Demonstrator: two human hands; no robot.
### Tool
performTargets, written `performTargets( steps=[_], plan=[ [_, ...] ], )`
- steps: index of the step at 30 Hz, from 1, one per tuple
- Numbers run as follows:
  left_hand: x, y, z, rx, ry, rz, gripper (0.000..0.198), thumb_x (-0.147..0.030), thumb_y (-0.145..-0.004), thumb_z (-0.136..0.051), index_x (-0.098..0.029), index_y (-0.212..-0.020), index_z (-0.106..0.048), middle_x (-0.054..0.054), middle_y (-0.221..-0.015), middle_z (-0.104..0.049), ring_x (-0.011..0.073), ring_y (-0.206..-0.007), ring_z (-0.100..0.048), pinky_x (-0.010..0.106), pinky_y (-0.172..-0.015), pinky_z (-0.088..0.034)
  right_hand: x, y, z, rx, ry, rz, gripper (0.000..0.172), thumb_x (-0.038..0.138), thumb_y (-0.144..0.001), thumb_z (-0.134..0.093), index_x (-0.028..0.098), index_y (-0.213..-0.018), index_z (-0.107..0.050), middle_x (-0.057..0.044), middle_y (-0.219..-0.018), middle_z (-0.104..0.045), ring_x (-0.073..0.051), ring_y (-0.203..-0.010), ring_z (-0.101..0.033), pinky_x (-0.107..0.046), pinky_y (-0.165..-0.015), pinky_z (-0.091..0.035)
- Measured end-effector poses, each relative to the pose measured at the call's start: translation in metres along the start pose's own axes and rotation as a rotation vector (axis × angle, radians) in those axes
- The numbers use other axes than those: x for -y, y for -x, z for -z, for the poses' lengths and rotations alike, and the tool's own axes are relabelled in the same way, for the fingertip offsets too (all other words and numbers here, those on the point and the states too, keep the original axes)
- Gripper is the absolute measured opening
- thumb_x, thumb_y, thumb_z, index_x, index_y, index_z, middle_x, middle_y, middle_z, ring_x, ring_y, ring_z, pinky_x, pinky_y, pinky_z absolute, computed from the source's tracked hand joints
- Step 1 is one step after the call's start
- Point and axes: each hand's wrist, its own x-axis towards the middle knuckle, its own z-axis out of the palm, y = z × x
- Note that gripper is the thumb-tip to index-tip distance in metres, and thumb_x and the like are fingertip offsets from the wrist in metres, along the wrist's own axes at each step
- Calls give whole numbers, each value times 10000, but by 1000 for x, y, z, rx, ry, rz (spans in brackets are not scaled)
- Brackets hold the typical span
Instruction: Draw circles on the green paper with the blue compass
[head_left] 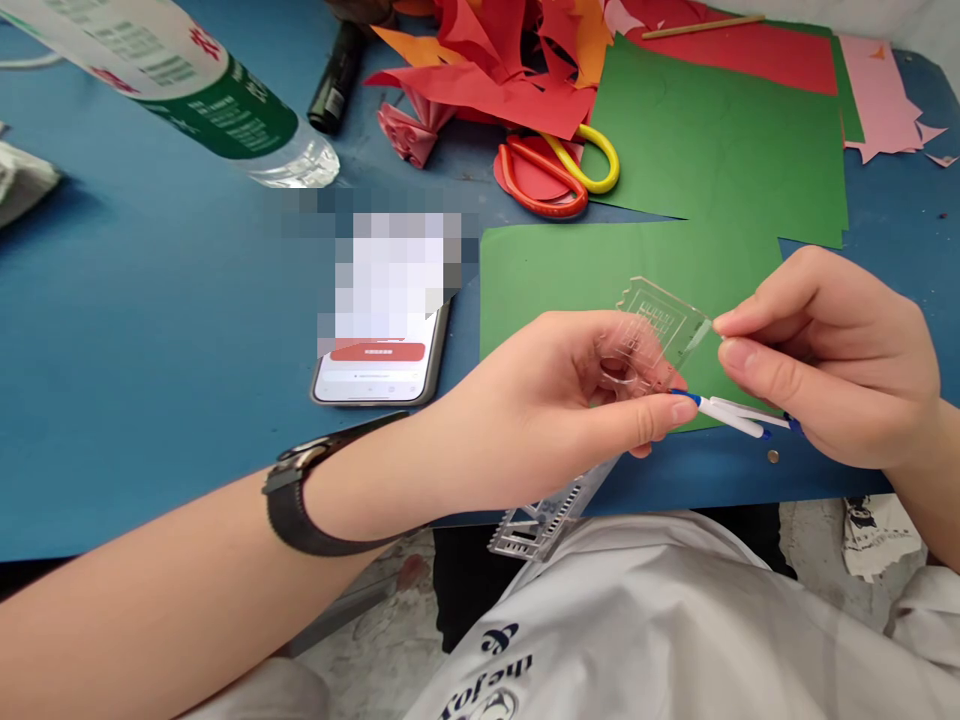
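My left hand (592, 400) is closed around a clear plastic stencil ruler (664, 320) with cut-out shapes and a notched end. Below that hand, another clear stencil piece (544, 520) juts over the table edge; whether the two are joined is hidden. My left thumb also presses on a slim white-and-blue tool (731, 415), which has two narrow parts like a pen or small compass. My right hand (840, 360) pinches at the ruler's right edge with thumb and forefinger, its other fingers curled. The tool's far end lies close to the right fingers.
Green paper (547, 270) lies under the hands. Behind are red-and-yellow-handled scissors (559, 175), red paper scraps (487, 95) and pink paper (877, 90). At left are a lit phone (375, 375), a water bottle (247, 110) and a black marker (337, 80).
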Motion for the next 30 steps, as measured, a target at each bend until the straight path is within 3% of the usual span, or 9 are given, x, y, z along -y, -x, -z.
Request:
performTargets(
  steps=[11,18,30],
  plan=[
    [1,-1,0,11,-6,3,240,-171,-1012,-930,-240,-850,-766,-90,-734,-762,86,-614,-665,184,-645,-646,1,0,0,-15,7,-8,90,344,-1244,-765,362,-1156,-768,52,-757,-602,-110,-525,-417,-346,-498,-394],
    [0,-2,0,4,-16,4,232,-181,-1015,-924,-242,-856,-766,-95,-736,-762,84,-609,-658,191,-654,-654,9,-4,-7,-81,105,36,249,51,-1086,-772,288,-1088,-695,102,-751,-566,-46,-544,-435,-221,-470,-318],
    [0,-3,-1,2,30,7,233,-99,-952,-940,-230,-836,-785,-95,-732,-773,66,-617,-661,126,-561,-563,13,-4,-9,-57,68,54,286,-10,-1088,-712,270,-1090,-655,116,-759,-529,-20,-589,-424,-169,-512,-314]
  ],
)
